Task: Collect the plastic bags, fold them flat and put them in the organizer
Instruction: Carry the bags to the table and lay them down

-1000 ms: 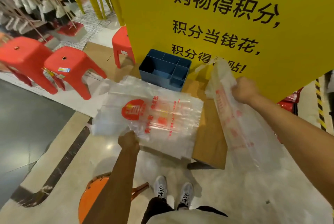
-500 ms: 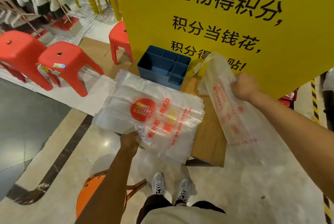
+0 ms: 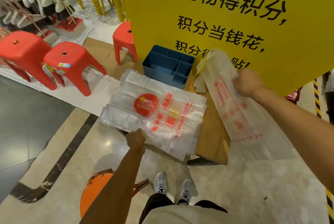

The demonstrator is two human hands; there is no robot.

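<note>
The organizer stands at the back of the surface, against the foot of the sign board behind it. Just in front of the organizer, a stack of plastic bags lies flat on the surface, its near edge overhanging the floor; the left hand grips that edge. To the organizer's right, the right hand holds a folded bag that hangs past the surface's right side. Left of the organizer, well apart, stools stand on the floor.
</note>
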